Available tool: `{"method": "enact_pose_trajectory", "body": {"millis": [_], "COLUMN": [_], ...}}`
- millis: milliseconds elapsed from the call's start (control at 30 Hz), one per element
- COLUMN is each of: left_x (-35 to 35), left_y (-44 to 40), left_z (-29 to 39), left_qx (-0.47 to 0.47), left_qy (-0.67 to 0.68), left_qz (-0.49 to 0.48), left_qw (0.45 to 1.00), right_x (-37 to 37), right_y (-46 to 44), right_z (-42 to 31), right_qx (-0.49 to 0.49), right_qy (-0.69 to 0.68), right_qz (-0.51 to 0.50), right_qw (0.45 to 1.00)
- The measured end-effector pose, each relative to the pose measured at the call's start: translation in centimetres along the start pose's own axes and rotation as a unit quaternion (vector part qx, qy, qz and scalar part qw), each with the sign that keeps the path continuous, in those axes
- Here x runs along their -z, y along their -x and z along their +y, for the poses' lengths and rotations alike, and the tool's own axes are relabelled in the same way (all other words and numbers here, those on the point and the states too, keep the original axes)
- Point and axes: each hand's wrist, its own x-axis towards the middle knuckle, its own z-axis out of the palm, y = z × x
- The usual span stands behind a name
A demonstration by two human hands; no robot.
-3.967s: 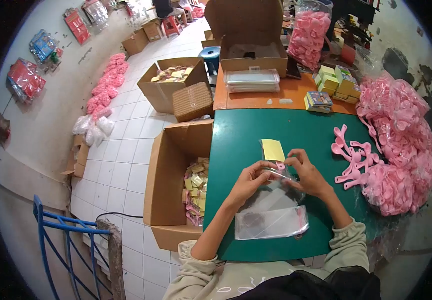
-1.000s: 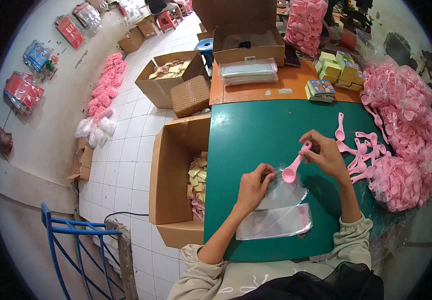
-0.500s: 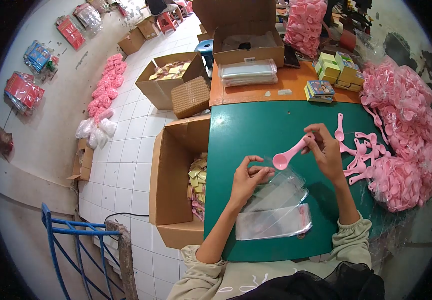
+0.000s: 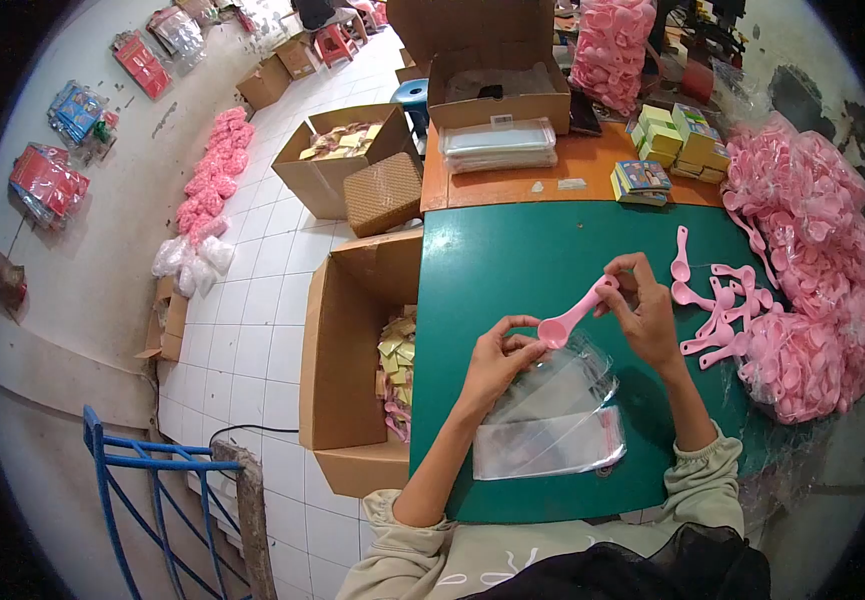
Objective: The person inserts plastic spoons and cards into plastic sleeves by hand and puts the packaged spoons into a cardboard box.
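Note:
A pink measuring spoon (image 4: 576, 314) is held slantwise over the table, its bowl toward the lower left. My right hand (image 4: 644, 308) pinches the end of its handle between thumb and fingers. At the bowl, the closed fingers of my left hand (image 4: 498, 368) grip a clear plastic bag (image 4: 582, 362); whether they also touch the spoon I cannot tell. Below my hands lie more clear plastic bags (image 4: 542, 446) in a fanned stack. Several loose pink spoons (image 4: 720, 305) are scattered to the right of my right hand.
Big clear sacks of pink spoons (image 4: 802, 250) line the table's right edge. Small boxes (image 4: 642, 178) and a pile of clear bags (image 4: 498, 145) sit on the orange surface behind. An open carton (image 4: 342, 350) holding small yellow packets stands left of the green table (image 4: 482, 260).
The spoon has moved slightly down and left with my right hand, so its bowl now meets my left fingertips and the bag there. My left hand has barely moved.

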Motion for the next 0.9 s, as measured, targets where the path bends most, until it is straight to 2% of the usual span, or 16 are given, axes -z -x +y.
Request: {"method": "enact_pose_trajectory", "body": {"millis": [267, 467, 600, 700, 767, 867, 900], "left_x": [0.1, -0.1, -0.2, -0.4, -0.4, -1.2, -1.0], "left_y": [-0.4, -0.2, 0.2, 0.3, 0.0, -0.7, -1.1], "left_z": [-1.1, -0.7, -0.1, 0.1, -0.6, 0.0, 0.2], "left_qx": [-0.036, -0.010, 0.014, 0.015, 0.001, 0.012, 0.008], "left_qy": [0.034, 0.030, -0.015, -0.007, 0.016, 0.077, 0.033], "left_qz": [0.006, -0.004, -0.064, -0.080, -0.083, -0.026, -0.028], "left_qw": [0.999, 0.999, 0.998, 0.997, 0.996, 0.997, 0.999], "right_x": [-0.5, -0.2, 0.0, 0.1, -0.4, -0.9, -0.8], "right_y": [0.1, 0.1, 0.2, 0.1, 0.3, 0.5, 0.5], "right_z": [-0.2, -0.2, -0.3, -0.2, 0.4, 0.6, 0.5], "right_qx": [-0.024, -0.039, -0.018, -0.059, -0.046, -0.034, -0.032], "right_qy": [-0.024, -0.019, -0.011, -0.064, -0.055, 0.005, 0.034], "right_qz": [-0.026, -0.059, -0.092, -0.096, -0.108, -0.115, -0.117], "right_qw": [0.999, 0.997, 0.996, 0.992, 0.992, 0.993, 0.992]}}
